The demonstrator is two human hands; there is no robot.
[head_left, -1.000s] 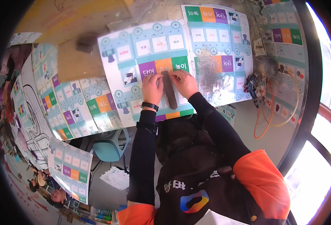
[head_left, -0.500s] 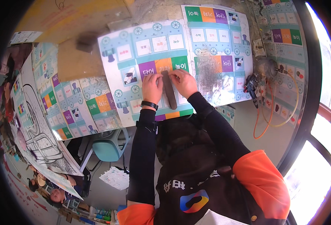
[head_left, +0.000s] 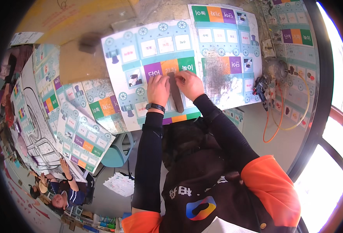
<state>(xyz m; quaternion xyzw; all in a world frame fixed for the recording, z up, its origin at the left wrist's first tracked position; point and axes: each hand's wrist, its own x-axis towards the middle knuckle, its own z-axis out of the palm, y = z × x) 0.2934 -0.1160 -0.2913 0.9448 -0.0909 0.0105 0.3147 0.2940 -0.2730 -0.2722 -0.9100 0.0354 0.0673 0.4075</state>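
Observation:
A long, narrow dark brown strip (head_left: 175,95) lies lengthwise on a printed sheet (head_left: 121,83), its far end between my hands. My left hand (head_left: 158,91) is closed, its fingertips pinched at the strip's left edge near that end. From the other side my right hand (head_left: 190,85) pinches at the strip's right edge, thumb and fingers together. Whether something small is also between the fingertips is too fine to make out. The strip's near end lies loose, close to the sheet's front edge.
A second printed sheet (head_left: 253,93) with a dark smudge adjoins on the right. Beyond it hang a black tool (head_left: 260,88) and an orange hose (head_left: 270,136). At left, a person's raised hand (head_left: 65,167) is beside a tilted sheet (head_left: 84,134). A teal chair (head_left: 119,155) stands below.
At left, a printed sheet has come up over the table edge, and the other person's arms are now raised. My hands and the strip stay nearly in place.

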